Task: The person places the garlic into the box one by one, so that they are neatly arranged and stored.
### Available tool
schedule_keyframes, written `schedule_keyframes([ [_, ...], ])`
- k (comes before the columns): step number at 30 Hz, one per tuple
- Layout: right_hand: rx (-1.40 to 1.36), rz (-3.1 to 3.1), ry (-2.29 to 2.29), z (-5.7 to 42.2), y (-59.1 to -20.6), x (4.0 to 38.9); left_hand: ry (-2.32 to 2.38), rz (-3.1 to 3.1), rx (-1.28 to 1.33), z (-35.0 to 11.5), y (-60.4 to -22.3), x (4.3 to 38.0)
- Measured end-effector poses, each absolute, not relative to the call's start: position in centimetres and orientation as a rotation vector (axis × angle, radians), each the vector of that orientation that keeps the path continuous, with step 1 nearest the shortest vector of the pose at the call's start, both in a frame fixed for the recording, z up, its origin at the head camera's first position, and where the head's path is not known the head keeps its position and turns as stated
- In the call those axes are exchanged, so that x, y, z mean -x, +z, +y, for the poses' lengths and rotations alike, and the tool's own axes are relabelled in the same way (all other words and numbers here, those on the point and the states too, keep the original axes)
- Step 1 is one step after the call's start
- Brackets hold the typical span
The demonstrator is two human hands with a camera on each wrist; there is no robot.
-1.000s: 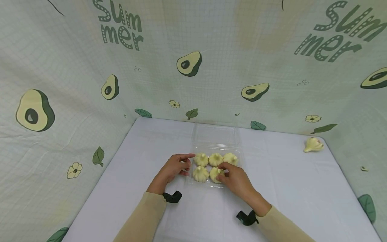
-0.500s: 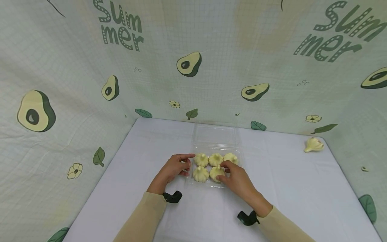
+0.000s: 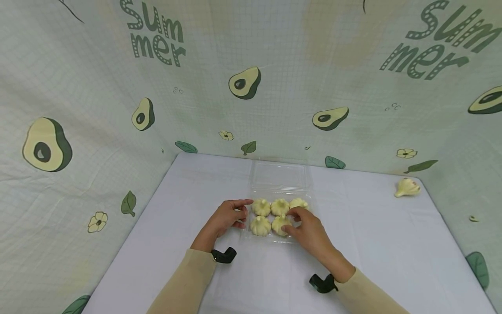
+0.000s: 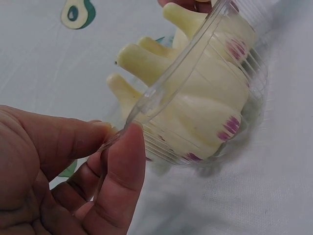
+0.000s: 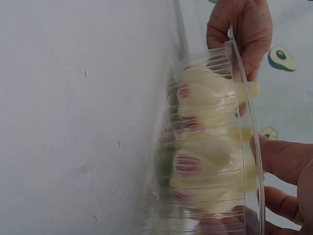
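A clear plastic clamshell box (image 3: 270, 239), lid (image 3: 279, 175) laid back, holds several garlic bulbs in two rows. My left hand (image 3: 227, 216) pinches the box's left rim between thumb and finger, plain in the left wrist view. My right hand (image 3: 311, 231) is over the box's front right part, loosely bent, with the thumb against the front middle garlic bulb (image 3: 279, 224). That bulb sits stem up. In the right wrist view, the thumb (image 5: 286, 159) is by its stem, and other fingers show blurred through the plastic. My right hand hides the front right compartment.
One more garlic bulb (image 3: 407, 187) lies alone at the table's far right corner. A white cloth covers the table (image 3: 188, 183). An avocado-print curtain (image 3: 282, 65) hangs behind it and along both sides.
The front middle bulb has gone from leaning to upright. My right hand has drifted slightly right, its fingers loosening from that bulb. My left hand stays on the rim.
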State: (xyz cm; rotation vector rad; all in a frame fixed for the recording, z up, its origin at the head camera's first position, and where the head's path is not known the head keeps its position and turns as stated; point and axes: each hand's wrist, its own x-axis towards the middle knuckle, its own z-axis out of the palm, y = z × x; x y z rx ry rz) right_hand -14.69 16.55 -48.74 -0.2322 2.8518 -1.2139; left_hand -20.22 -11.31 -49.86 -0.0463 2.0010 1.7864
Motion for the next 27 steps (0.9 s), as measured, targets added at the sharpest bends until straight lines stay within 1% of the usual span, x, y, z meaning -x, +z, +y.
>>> schedule_keyframes([
  [11,0.185,2.784,-1.502,17.4,-48.4,14.7,1.787,2.015,0.042,-11.3,-49.9,20.1],
  [27,0.244,2.945,-1.621,20.3,-47.6,15.9,1.788,2.017,0.035,-11.3,-50.0,20.1],
])
